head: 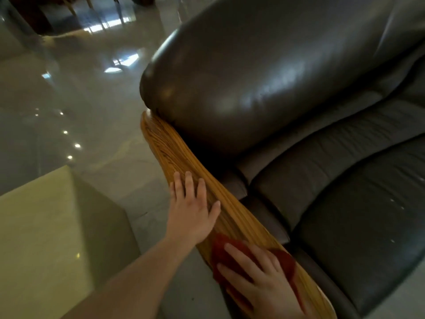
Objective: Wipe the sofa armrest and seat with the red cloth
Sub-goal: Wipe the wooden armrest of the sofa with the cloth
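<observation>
A long wooden armrest point(170, 153) with orange grain runs from the middle of the view down to the bottom right, along a dark leather sofa. Its padded back point(253, 72) bulges above, and the seat cushion point(358, 226) lies to the right. The red cloth point(222, 252) lies flat on the near end of the armrest. My right hand point(262, 282) presses down on the cloth with fingers spread. My left hand point(193, 208) rests flat on the armrest just beyond the cloth, fingers apart, holding nothing.
A pale yellow-green block-shaped table point(46, 226) stands at lower left, close to the armrest. A glossy tiled floor point(80, 100) spreads to the left and behind. Dark furniture legs point(69, 8) show at the far top left.
</observation>
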